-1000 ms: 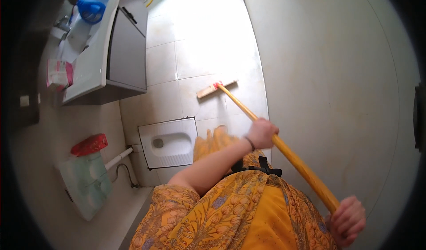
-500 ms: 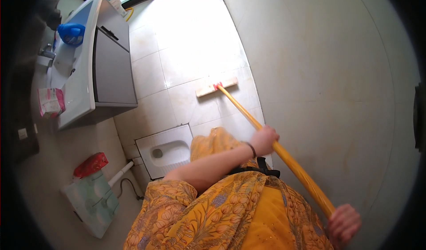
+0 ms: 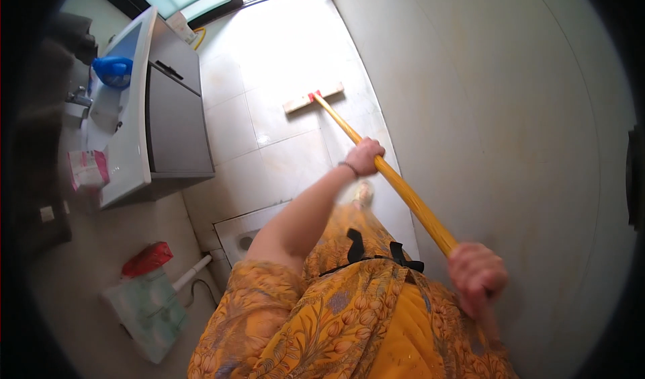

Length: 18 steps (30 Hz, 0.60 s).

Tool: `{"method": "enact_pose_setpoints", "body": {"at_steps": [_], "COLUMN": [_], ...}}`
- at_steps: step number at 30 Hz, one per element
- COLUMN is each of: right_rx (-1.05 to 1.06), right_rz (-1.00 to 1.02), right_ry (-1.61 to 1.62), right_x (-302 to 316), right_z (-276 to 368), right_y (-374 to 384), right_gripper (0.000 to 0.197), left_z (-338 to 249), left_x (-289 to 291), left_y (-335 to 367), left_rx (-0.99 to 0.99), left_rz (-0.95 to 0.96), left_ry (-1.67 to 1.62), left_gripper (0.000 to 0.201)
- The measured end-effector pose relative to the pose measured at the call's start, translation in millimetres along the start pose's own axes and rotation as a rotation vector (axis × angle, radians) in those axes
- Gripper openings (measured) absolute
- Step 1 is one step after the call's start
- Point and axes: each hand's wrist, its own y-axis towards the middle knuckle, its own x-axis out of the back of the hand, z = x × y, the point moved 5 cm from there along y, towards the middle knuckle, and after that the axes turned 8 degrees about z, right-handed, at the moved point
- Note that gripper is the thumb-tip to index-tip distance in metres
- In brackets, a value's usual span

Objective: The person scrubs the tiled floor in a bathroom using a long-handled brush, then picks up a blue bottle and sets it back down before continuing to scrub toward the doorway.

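Pale floor tiles spread ahead of both hands, left hand and right hand wrapped around a yellow-handled floor brush.

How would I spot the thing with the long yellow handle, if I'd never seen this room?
Start at the grey vanity cabinet along the left wall and look right across the pale tiled floor. There a flat, pale scrubber head lies on the tiles; its yellow handle slants back through the left hand to the right hand. It is the only long, yellow pole here.
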Motion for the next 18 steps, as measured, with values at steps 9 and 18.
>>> {"method": "enact_pose_setpoints", "body": {"at_steps": [9, 18], "right_rx": [0.074, 0.0], "right_rz": [0.287, 0.147], "right_ry": [0.262, 0.182], "right_x": [67.1, 37.1], "right_z": [60.3, -51.4], "right_y": [-6.3, 77.9], "right_gripper": [0.034, 0.022], "left_z": [-78.3, 81.0], "left_x": [-26.7, 53.6], "left_y": [-43.4, 3.4], "left_rx": [0.067, 0.2], "left_rz": [-0.059, -0.132], "left_ry": [-0.166, 0.067], "left_gripper": [0.014, 0.013]}}
